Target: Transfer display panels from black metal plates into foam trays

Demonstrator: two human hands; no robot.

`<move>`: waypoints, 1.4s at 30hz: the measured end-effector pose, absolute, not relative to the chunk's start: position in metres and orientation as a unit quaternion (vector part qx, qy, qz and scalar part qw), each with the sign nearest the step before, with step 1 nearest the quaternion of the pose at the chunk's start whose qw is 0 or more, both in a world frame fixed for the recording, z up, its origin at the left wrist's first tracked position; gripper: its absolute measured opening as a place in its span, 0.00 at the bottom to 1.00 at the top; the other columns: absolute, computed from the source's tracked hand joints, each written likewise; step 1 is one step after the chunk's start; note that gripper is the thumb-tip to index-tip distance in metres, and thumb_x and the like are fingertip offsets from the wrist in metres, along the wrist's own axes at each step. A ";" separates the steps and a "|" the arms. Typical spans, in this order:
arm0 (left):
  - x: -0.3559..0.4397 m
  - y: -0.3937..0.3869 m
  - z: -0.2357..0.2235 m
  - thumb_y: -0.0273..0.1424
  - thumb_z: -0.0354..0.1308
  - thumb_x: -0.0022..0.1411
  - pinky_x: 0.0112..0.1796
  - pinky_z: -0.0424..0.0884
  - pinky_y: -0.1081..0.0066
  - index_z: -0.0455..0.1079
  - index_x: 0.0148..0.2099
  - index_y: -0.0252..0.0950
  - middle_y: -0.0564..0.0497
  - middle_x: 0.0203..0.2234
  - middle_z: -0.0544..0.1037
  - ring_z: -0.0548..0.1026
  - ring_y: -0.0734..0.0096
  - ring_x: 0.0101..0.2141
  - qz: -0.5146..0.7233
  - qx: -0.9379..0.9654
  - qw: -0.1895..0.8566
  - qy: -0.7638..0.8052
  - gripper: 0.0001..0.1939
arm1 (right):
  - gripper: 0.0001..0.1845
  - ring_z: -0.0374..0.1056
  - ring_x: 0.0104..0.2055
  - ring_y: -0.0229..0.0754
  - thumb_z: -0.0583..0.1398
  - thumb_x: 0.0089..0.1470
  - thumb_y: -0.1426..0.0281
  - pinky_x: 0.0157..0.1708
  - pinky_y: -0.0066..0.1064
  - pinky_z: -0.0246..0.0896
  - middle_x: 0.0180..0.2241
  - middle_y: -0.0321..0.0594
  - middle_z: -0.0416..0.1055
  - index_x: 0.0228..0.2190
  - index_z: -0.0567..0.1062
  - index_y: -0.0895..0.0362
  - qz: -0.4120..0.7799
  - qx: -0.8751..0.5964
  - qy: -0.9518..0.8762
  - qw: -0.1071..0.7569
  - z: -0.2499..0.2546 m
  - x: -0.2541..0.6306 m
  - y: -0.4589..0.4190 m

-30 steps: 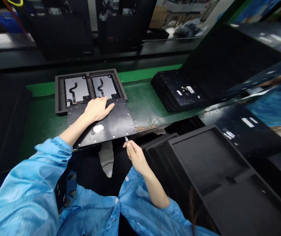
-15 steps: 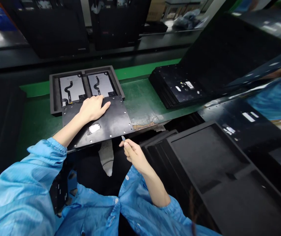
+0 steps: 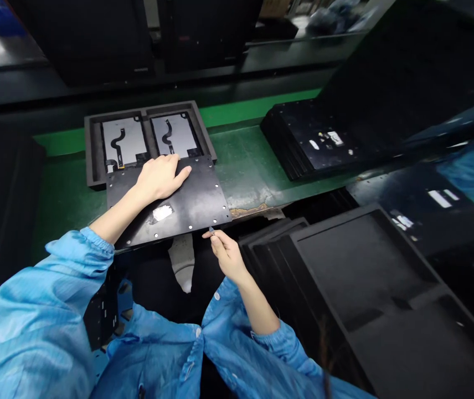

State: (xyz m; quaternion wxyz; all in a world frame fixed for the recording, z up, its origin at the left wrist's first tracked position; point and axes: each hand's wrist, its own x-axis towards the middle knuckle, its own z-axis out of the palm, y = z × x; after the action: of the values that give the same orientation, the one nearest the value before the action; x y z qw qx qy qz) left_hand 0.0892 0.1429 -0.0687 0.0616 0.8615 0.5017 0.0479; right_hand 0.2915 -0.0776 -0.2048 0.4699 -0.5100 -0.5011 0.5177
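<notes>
My left hand (image 3: 160,178) lies on a flat black plate (image 3: 193,191) with holes along its edges and a torn white label. The thumb is spread, and the fingers reach to the plate's far edge. At the front edge, my right hand (image 3: 225,252) is closed in a pinch on a small pointed blade (image 3: 211,230), whose tip is close to the plate; I cannot tell whether they touch. Behind the plate and partly covered by it is a dark tray (image 3: 91,145). Two silver display panels (image 3: 124,145) with curved black flex cables lie in its compartments.
The green bench (image 3: 243,160) has a chipped front edge. Stacked black plates (image 3: 303,133) stand at the back right. Below the bench edge, a pile of black trays (image 3: 357,266) fills the right side. A person's blue sleeve (image 3: 473,166) shows at the far right.
My right hand and the blade are slightly nearer the plate's front edge. The left hand stays on the plate. The whole view has shifted a little.
</notes>
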 end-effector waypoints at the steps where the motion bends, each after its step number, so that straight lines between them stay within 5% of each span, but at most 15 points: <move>1: 0.090 0.143 -0.068 0.53 0.37 0.78 0.52 0.74 0.50 0.72 0.56 0.31 0.35 0.51 0.82 0.79 0.43 0.52 0.049 0.862 0.062 0.501 0.33 | 0.27 0.48 0.24 0.35 0.55 0.75 0.47 0.26 0.29 0.45 0.23 0.27 0.51 0.49 0.80 0.56 0.512 -0.517 -0.513 0.456 -0.200 0.294 -0.078; 8: 0.091 0.141 -0.065 0.52 0.37 0.78 0.53 0.73 0.49 0.72 0.57 0.30 0.34 0.51 0.82 0.79 0.43 0.52 0.051 0.862 0.068 0.500 0.33 | 0.26 0.59 0.24 0.38 0.53 0.77 0.50 0.27 0.29 0.53 0.23 0.31 0.62 0.54 0.82 0.53 0.462 -0.581 -0.557 0.374 -0.153 0.299 -0.080; 13: 0.090 0.141 -0.066 0.52 0.38 0.78 0.55 0.72 0.47 0.73 0.58 0.28 0.33 0.52 0.82 0.79 0.42 0.53 0.054 0.861 0.074 0.501 0.35 | 0.22 0.81 0.47 0.50 0.51 0.78 0.56 0.46 0.34 0.71 0.45 0.42 0.84 0.56 0.81 0.50 0.378 -0.634 -0.606 0.296 -0.123 0.299 -0.082; 16: 0.088 0.141 -0.068 0.54 0.41 0.77 0.60 0.70 0.45 0.70 0.66 0.28 0.32 0.59 0.79 0.77 0.41 0.59 0.075 0.866 0.082 0.487 0.37 | 0.20 0.83 0.46 0.53 0.51 0.79 0.59 0.45 0.36 0.71 0.42 0.43 0.85 0.58 0.79 0.47 0.298 -0.686 -0.644 0.160 -0.103 0.297 -0.081; 20: 0.082 0.126 -0.066 0.61 0.47 0.74 0.73 0.50 0.37 0.56 0.79 0.34 0.35 0.77 0.59 0.58 0.42 0.75 0.077 0.898 0.110 0.420 0.45 | 0.20 0.83 0.38 0.55 0.48 0.80 0.59 0.37 0.35 0.67 0.36 0.44 0.84 0.59 0.77 0.46 0.178 -0.710 -0.680 -0.033 -0.071 0.291 -0.076; 22: 0.075 0.109 -0.060 0.66 0.52 0.69 0.73 0.35 0.27 0.48 0.82 0.41 0.36 0.81 0.45 0.43 0.36 0.79 0.036 0.914 0.114 0.387 0.53 | 0.20 0.83 0.38 0.54 0.48 0.80 0.61 0.37 0.35 0.67 0.37 0.46 0.84 0.59 0.76 0.47 0.143 -0.697 -0.699 -0.076 -0.058 0.288 -0.072; 24: 0.065 0.087 -0.053 0.69 0.58 0.63 0.70 0.34 0.20 0.44 0.83 0.46 0.36 0.82 0.38 0.36 0.30 0.79 -0.017 0.927 0.105 0.361 0.59 | 0.19 0.83 0.39 0.54 0.48 0.79 0.62 0.38 0.35 0.68 0.37 0.47 0.84 0.58 0.76 0.48 0.123 -0.686 -0.710 -0.100 -0.047 0.286 -0.069; 28: 0.048 0.049 -0.038 0.54 0.67 0.66 0.68 0.62 0.28 0.47 0.83 0.41 0.31 0.80 0.48 0.50 0.25 0.77 -0.099 0.934 0.019 0.344 0.54 | 0.17 0.84 0.41 0.55 0.51 0.77 0.69 0.39 0.36 0.70 0.38 0.49 0.84 0.55 0.77 0.50 0.105 -0.671 -0.724 -0.119 -0.030 0.283 -0.063; 31: 0.044 0.032 -0.035 0.40 0.59 0.74 0.52 0.83 0.45 0.54 0.81 0.33 0.27 0.75 0.61 0.67 0.29 0.70 -0.146 0.939 -0.061 0.306 0.40 | 0.17 0.84 0.42 0.57 0.52 0.74 0.73 0.39 0.37 0.71 0.38 0.50 0.84 0.54 0.78 0.51 0.090 -0.667 -0.730 -0.122 -0.025 0.280 -0.062; 36: 0.039 0.022 -0.030 0.27 0.44 0.79 0.39 0.85 0.56 0.65 0.73 0.27 0.29 0.67 0.73 0.77 0.42 0.62 -0.093 0.951 -0.153 0.250 0.26 | 0.19 0.84 0.43 0.57 0.49 0.78 0.65 0.41 0.38 0.72 0.39 0.50 0.84 0.52 0.79 0.52 0.067 -0.668 -0.733 -0.110 -0.025 0.283 -0.058; 42: 0.029 0.028 0.016 0.33 0.38 0.83 0.34 0.80 0.61 0.66 0.71 0.32 0.39 0.62 0.80 0.83 0.54 0.55 -0.008 0.940 -0.153 0.305 0.25 | 0.22 0.83 0.45 0.55 0.49 0.79 0.55 0.46 0.39 0.71 0.43 0.48 0.84 0.53 0.77 0.51 0.078 -0.598 -0.795 -0.070 -0.006 0.278 -0.033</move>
State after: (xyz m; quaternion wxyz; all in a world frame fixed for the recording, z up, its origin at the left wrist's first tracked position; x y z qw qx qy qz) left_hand 0.0290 0.0279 0.0162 -0.1526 0.9401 0.3049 -0.0080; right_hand 0.2775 -0.0327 -0.0057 -0.0697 -0.5976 -0.7949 0.0784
